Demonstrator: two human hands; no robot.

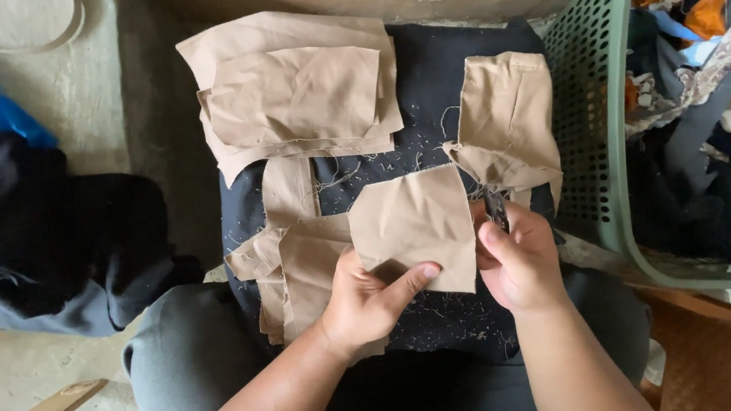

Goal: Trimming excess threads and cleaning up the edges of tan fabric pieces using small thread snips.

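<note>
A stack of fabric pieces [296,93] lies behind the hands, a basket [590,127] right, a clothes heap [45,222] left.

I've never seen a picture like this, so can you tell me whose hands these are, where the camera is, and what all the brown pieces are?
The camera sits on a person's head and looks down, so you see that person's own two hands. The left hand pinches a tan fabric square between thumb and fingers. The right hand grips a small dark tool at the square's edge; it is too hidden to say for sure what it is. A dark cloth sprinkled with thread bits covers the lap. On it lie a stack of tan pieces, more strips, and a folded piece. A green basket of mixed scraps stands at the right.
</note>
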